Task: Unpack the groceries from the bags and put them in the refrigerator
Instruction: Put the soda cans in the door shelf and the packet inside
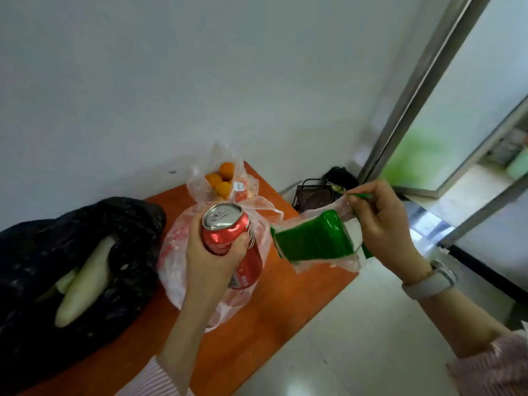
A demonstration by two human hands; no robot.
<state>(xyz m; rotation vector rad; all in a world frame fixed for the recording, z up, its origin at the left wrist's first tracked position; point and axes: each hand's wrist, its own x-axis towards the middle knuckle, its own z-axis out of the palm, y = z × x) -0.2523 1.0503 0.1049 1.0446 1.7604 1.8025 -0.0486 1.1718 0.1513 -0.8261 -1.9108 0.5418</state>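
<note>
My left hand [213,258] grips a red soda can [237,241] upright, held above a clear pink-printed plastic bag [174,258] on the orange table [271,310]. My right hand [383,227] pinches the top of a thin clear bag holding a green packet [311,241], which hangs in the air off the table's right edge. Behind the pink-printed bag, another clear bag holds three oranges [221,180]. At the left lies a black plastic bag [34,281], open, with white radishes [85,281] showing inside.
The table stands against a white wall. A dark slotted basket [313,195] and a black bag [340,177] sit on the floor past the table's far corner. A metal-framed glass door [423,90] stands at the right. Pale tiled floor lies to the right of the table.
</note>
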